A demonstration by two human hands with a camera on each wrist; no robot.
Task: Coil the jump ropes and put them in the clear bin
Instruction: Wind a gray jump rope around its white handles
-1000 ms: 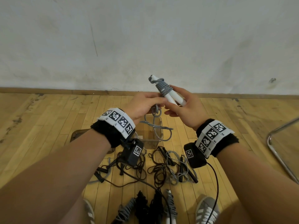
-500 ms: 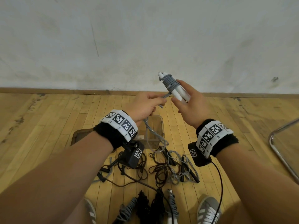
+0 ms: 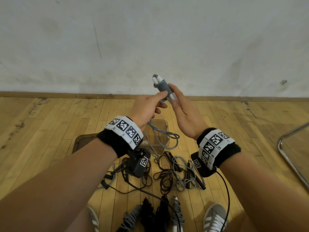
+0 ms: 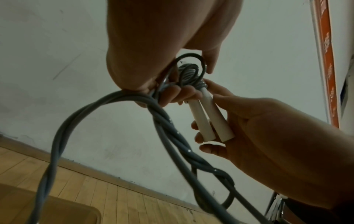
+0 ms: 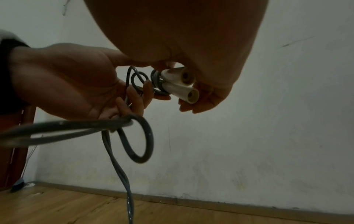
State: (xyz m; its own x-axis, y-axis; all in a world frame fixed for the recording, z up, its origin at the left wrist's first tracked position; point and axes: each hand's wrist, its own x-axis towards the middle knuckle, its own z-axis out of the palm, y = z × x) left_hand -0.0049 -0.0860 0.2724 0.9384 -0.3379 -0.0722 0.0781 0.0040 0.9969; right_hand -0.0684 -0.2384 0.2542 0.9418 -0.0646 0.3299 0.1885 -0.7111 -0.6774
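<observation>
- Head view: loose dark and grey ropes (image 3: 173,173) lie tangled on the wooden floor (image 3: 50,124), with the clear bin (image 3: 164,129) beyond them and below the hands. The right hand (image 3: 181,113) clasps the white handles (image 3: 170,96) of the grey jump rope (image 3: 163,86).
- Left wrist view: the left hand (image 4: 153,60) pinches the rope's cord (image 4: 162,121) beside the handles.
- Right wrist view: thumb and fingers (image 5: 208,94) wrap both handles; slack loops hang below.

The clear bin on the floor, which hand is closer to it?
Left. The left hand hangs right above the clear bin, guiding the gray rope that dangles over it. The right hand is off to the bin's right, gripping the white handles.
</observation>
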